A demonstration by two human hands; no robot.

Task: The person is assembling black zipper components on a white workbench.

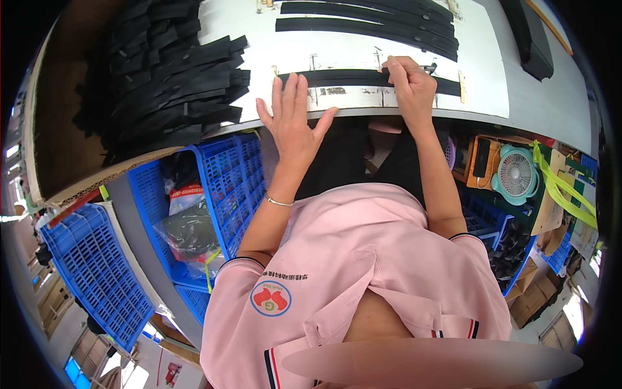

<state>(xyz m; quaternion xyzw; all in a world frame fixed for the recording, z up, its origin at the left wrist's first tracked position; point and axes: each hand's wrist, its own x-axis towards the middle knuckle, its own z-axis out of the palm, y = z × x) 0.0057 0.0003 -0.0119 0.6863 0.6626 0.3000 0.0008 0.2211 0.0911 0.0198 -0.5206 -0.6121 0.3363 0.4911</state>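
Observation:
A long black fabric strip (353,78) lies crosswise on a white board (486,71) with dark marks drawn on it. My left hand (289,120) is open, its fingers spread and their tips at the strip's left end, the thumb by the board's near edge. Over the right part of the strip, my right hand (413,84) is closed in a pinch. A small dark, shiny end sticks out beside its knuckles, but the fingers hide most of what they hold. More black strips (369,27) lie side by side farther back on the board.
A big heap of black strips (175,84) fills the left, by a cardboard box (65,97). Blue plastic crates (236,175) stand below the table at left. To the right are a small teal fan (516,174), a yellow-green ribbon (562,188) and, on the table, a long black object (528,42).

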